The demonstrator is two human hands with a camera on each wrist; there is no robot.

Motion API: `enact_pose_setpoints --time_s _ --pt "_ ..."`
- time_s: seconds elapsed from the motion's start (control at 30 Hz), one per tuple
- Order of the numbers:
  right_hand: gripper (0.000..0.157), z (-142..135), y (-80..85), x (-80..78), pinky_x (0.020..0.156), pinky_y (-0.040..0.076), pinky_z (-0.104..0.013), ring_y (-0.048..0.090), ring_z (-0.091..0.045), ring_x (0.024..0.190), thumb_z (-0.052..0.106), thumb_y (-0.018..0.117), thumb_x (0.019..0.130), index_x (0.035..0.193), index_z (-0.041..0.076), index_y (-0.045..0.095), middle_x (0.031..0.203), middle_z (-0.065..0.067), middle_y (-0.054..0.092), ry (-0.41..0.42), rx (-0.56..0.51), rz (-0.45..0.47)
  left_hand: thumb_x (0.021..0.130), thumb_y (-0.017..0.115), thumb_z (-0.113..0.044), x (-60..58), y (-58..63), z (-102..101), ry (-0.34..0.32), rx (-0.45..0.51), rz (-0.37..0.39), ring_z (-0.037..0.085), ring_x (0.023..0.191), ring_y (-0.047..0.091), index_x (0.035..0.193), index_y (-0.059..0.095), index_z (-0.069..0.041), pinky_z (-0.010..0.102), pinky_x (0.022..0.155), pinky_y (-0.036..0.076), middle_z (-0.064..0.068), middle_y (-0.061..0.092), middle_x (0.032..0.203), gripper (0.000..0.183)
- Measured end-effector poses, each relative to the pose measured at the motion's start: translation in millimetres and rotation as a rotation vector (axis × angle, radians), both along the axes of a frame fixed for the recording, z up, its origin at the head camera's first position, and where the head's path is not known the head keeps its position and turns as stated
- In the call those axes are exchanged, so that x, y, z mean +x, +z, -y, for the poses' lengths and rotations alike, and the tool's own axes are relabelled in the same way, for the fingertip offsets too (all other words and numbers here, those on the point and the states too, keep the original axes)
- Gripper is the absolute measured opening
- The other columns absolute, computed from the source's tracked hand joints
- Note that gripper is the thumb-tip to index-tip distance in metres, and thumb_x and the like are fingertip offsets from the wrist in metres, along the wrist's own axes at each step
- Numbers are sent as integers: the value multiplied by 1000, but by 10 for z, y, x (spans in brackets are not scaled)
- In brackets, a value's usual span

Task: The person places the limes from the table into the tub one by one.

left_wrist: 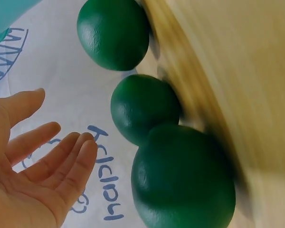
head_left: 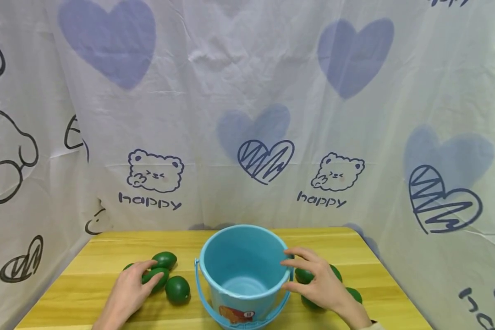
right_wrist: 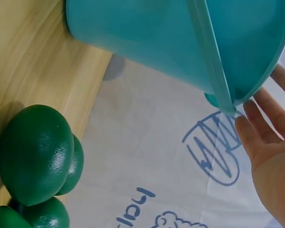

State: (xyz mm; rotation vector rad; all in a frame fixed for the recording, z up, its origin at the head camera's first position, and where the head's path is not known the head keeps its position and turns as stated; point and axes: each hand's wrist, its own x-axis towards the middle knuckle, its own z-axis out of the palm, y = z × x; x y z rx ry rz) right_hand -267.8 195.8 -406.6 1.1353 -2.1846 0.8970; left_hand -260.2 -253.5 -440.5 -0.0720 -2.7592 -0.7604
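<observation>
A light blue bucket (head_left: pixel 241 259) stands upright on the table, its inside bare, with its handle (right_wrist: pixel 211 57) hanging down at the front. My right hand (head_left: pixel 319 282) is at the bucket's right rim. In the right wrist view its fingertips (right_wrist: pixel 247 126) lie along the rim beside the handle joint, the fingers fairly straight. To the left of the bucket, my left hand (head_left: pixel 128 291) hovers over several dark green avocados (head_left: pixel 177 289). The left wrist view shows its fingers (left_wrist: pixel 61 166) spread and holding nothing, apart from the avocados (left_wrist: pixel 185 180).
More green avocados (head_left: pixel 354 294) lie to the right of the bucket, partly hidden behind my right hand. The wooden table (head_left: pixel 189 243) backs onto a white curtain (head_left: pixel 214 197) printed with hearts and bears. Similar cloth hangs on both sides.
</observation>
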Motion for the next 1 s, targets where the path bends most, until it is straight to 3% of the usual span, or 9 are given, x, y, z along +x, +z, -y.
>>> enact_pose_setpoints --time_s 0.2,0.4,0.57,0.83,1.0 --pt "36 71 17 48 90 57 -42 60 -22 114 32 83 75 109 25 73 121 1 65 25 43 -6 86 75 -27 -2 -59 -58 2 46 12 23 85 67 121 66 0 42 70 58 14 69 106 46" --pt "31 77 -2 54 90 57 -40 61 -23 112 33 84 74 103 27 72 115 5 66 5 37 -6 86 75 -30 -44 -104 -158 -11 46 74 26 89 68 121 66 1 45 72 58 17 70 110 48" --pt "28 84 5 45 91 57 -40 61 -24 112 35 82 76 101 30 72 114 9 65 -10 48 27 85 76 -32 -45 -158 -266 18 62 124 34 95 67 119 66 3 48 74 58 21 69 112 50" --pt "25 79 37 51 91 56 -44 61 -21 114 39 80 78 100 32 71 114 10 64 -41 78 85 82 77 -42 -95 -224 -410 12 14 145 45 106 61 122 62 6 55 85 54 24 66 116 64" --pt "24 78 46 60 92 56 -42 60 -19 114 41 78 79 100 33 71 113 7 65 -37 94 101 82 77 -43 -116 -263 -458 27 -2 174 44 103 63 121 63 5 55 82 55 23 67 113 64"
